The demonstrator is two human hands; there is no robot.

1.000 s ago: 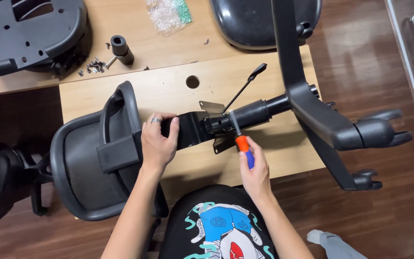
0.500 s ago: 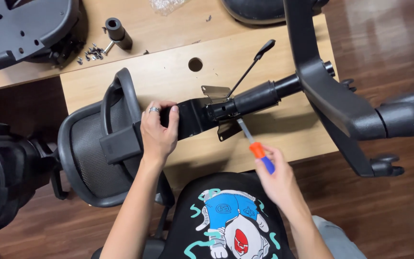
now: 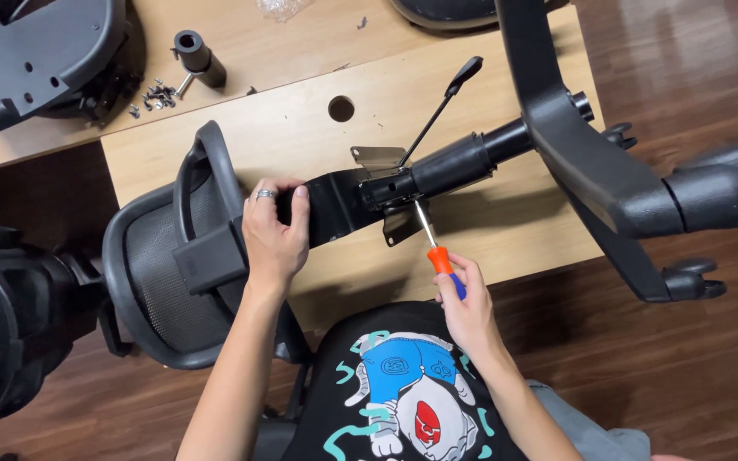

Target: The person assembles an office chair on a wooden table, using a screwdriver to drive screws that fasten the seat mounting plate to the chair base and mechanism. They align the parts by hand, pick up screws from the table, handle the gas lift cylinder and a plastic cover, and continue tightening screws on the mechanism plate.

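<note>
The left hand point(image 3: 273, 230) is clamped down on the black seat bracket point(image 3: 335, 205), fingers point(image 3: 288, 189) curled over its upper edge and thumb tucked underneath, a ring showing on one finger, so that hand is closed firm on the metal. The right hand point(image 3: 465, 303) is wrapped tight around the orange and blue handle of a screwdriver point(image 3: 434, 248), fingers closed all the way round, the shaft angled up and away with its tip set at the underside of the bracket, just below the black gas cylinder point(image 3: 463, 158). The bracket lies across the pale wooden desk point(image 3: 506, 230), near its front edge, with a thin lever point(image 3: 442, 107) rising from it and the star-shaped chair base point(image 3: 608, 183) sticking off the right end over the dark floor. At the left, a mesh backrest point(image 3: 160, 273) hangs off the desk edge, touching the bracket beside the left hand. Farther back sit a small pile of screws point(image 3: 157, 94) and a short black tube point(image 3: 196, 55), well apart from both hands.
</note>
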